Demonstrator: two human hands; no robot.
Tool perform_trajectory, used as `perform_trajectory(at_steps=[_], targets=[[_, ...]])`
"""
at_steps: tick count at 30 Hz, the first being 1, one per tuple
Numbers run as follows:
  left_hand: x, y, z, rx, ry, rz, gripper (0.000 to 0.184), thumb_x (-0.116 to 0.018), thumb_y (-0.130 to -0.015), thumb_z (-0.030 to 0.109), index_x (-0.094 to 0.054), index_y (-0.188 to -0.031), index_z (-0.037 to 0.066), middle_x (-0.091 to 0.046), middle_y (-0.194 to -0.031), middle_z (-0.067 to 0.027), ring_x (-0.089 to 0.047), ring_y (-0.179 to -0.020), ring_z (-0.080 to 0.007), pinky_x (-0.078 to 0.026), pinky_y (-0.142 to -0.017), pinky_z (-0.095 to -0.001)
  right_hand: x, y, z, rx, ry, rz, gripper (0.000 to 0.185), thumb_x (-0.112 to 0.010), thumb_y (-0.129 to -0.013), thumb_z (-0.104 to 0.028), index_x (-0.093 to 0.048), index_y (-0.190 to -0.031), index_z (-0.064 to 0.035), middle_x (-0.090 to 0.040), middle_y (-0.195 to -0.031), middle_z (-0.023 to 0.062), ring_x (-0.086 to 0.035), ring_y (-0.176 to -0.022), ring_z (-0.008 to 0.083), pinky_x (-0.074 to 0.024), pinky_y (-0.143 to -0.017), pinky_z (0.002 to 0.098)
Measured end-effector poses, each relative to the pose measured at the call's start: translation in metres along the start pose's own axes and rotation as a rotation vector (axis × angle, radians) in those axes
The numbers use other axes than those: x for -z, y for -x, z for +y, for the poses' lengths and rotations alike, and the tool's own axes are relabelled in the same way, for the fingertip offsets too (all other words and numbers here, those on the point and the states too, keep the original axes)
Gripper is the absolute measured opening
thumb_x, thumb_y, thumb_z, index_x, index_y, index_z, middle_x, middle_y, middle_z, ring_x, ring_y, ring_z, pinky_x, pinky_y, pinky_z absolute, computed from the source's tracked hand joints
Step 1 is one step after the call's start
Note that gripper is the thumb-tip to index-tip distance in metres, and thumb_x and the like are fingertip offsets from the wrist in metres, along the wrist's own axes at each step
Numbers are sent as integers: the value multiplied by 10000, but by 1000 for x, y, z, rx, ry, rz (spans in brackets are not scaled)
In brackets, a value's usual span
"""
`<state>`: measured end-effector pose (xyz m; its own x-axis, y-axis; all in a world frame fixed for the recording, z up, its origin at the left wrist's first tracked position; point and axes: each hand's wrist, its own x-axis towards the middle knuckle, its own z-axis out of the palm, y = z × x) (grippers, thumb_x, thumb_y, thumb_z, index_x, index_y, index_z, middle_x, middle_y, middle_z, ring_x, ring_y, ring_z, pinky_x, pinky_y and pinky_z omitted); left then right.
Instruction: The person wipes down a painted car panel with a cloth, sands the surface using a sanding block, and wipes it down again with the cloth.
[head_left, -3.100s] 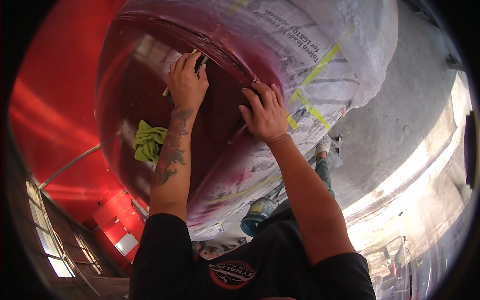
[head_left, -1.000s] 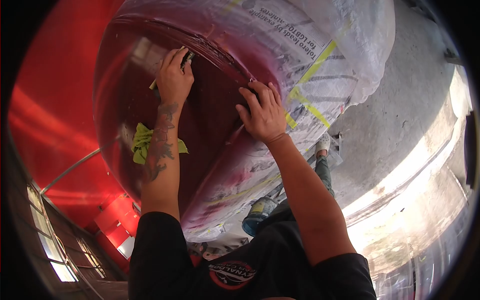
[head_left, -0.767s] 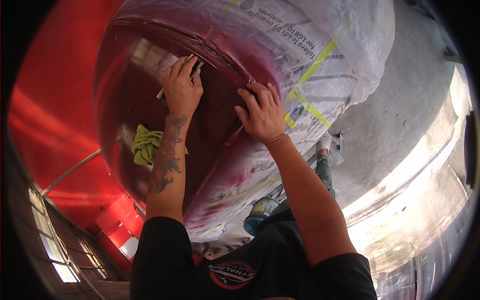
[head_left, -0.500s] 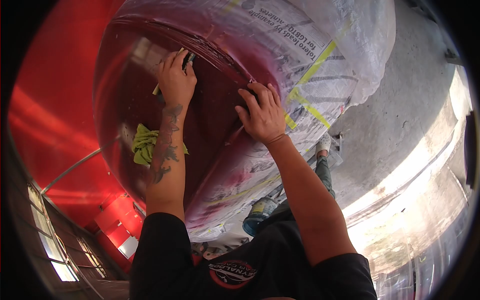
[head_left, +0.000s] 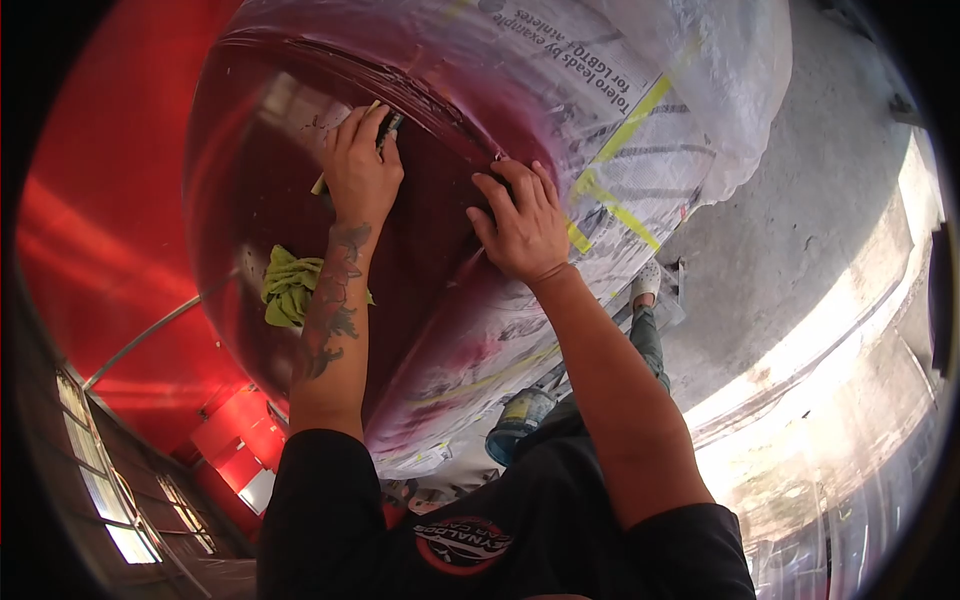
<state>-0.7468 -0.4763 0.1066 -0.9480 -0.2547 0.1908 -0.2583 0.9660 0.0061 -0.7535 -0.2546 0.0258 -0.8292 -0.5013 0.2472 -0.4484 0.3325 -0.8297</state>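
Observation:
My left hand (head_left: 362, 172) is closed over a sanding block (head_left: 391, 124), pressed to the glossy dark red car panel (head_left: 430, 235). The block is mostly under my fingers; a dark end and a thin yellowish edge show. My right hand (head_left: 522, 222) lies with its fingers spread at the panel's right side, close to the masked edge, holding nothing. A crumpled yellow-green cloth (head_left: 290, 288) rests on the panel beside my left forearm, which partly covers it.
Newspaper (head_left: 570, 50), clear plastic sheeting (head_left: 735, 90) and yellow tape (head_left: 632, 228) cover the area around the panel. A bucket (head_left: 520, 420) stands below, near my body. Grey concrete floor (head_left: 770, 270) lies to the right, and a bright red surface (head_left: 100, 200) to the left.
My left hand has slid slightly right and toward me with the sanding block. My right hand stays almost in place, its fingers a little more bent.

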Motion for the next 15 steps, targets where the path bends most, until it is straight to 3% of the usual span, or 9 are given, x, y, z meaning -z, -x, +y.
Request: perform_trajectory(at_steps=[2, 6, 8, 12, 15], targets=[[5, 17, 18, -84, 17, -51, 355, -685, -890, 73, -687, -1244, 68, -658, -1265, -140, -589, -1200, -353, -469, -1021, -453, 1, 0, -2, 0, 11, -3, 396, -728, -887, -299, -645, -1246, -155, -565, -1305, 74, -535, -1294, 258, -360, -1179, 491], [-3, -12, -26, -85, -52, 40, 364, -716, -867, 79, -689, -1230, 77, -676, -1217, -94, -614, -1120, -330, -498, -986, -452, -3, 1, 1, 1, 16, -4, 400, -724, -890, -305, -643, -1251, -153, -566, -1305, 75, -533, -1297, 256, -360, -1179, 491], [-2, -30, -39, 58, -34, 5, 354, -711, -873, 79, -693, -1227, 77, -678, -1225, -100, -614, -1125, -330, -492, -992, -451, -2, 0, 0, 0, 19, -5, 397, -724, -890, -305, -645, -1248, -153, -567, -1305, 75, -534, -1297, 256, -360, -1179, 491], [-6, -5, -16, -32, -74, 74, 369, -714, -868, 77, -688, -1236, 65, -661, -1261, -111, -614, -1127, -339, -489, -992, -461, -2, 1, 0, -1, 4, 9, 392, -725, -886, -303, -650, -1239, -150, -571, -1302, 78, -536, -1295, 255, -362, -1177, 492], [4, 21, 5, -76, 62, -14, 366, -714, -890, 93, -692, -1256, 97, -674, -1260, -135, -623, -1160, -358, -471, -1031, -468, -1, 0, 0, 5, 10, 11, 395, -730, -877, -293, -651, -1235, -148, -573, -1298, 78, -541, -1288, 256, -367, -1173, 494]])
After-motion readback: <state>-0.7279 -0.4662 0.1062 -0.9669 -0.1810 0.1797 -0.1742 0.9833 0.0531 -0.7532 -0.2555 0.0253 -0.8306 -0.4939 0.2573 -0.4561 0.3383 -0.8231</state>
